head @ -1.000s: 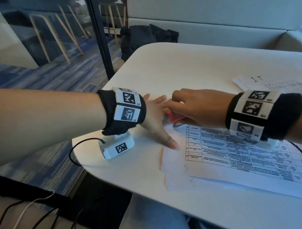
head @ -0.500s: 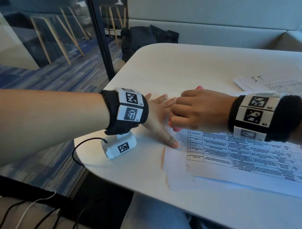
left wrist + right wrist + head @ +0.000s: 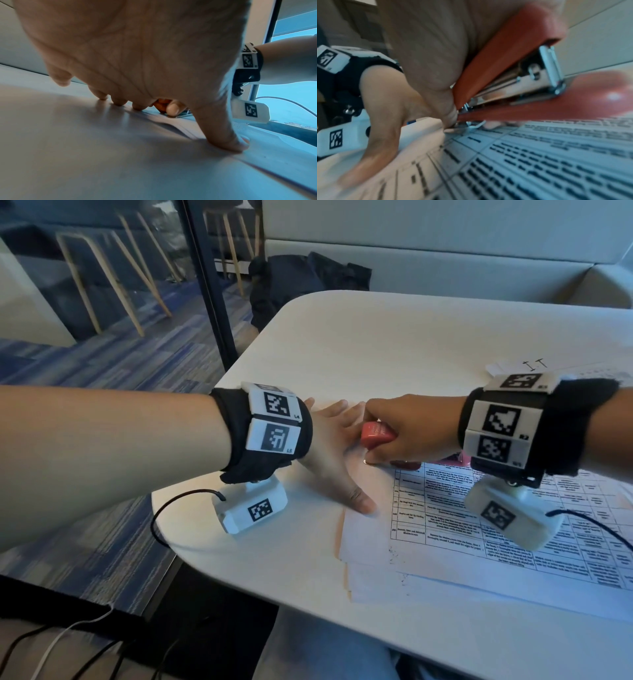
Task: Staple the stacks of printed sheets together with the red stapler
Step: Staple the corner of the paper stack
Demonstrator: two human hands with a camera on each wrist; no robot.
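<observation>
My right hand [image 3: 397,433] grips the red stapler [image 3: 376,434] over the top left corner of the stack of printed sheets [image 3: 496,529]. In the right wrist view the red stapler [image 3: 510,65] stands tilted with its top lifted, metal magazine showing, base on the printed sheets [image 3: 539,162]. My left hand [image 3: 337,460] lies flat with spread fingers on the table and the stack's left edge, thumb pressing the paper. In the left wrist view my left thumb [image 3: 226,136] presses the sheets, and the stapler [image 3: 161,104] shows beyond the palm.
The white table [image 3: 394,344] has its rounded left edge close to my left wrist. A second pile of sheets [image 3: 513,366] lies at the far right. A dark bag [image 3: 308,282] sits on the bench behind the table. Cables hang off the front left.
My right hand has rolled and lifted, so the stapler's red top now shows and stands raised from the corner. My left hand has stayed pressed on the stack's edge.
</observation>
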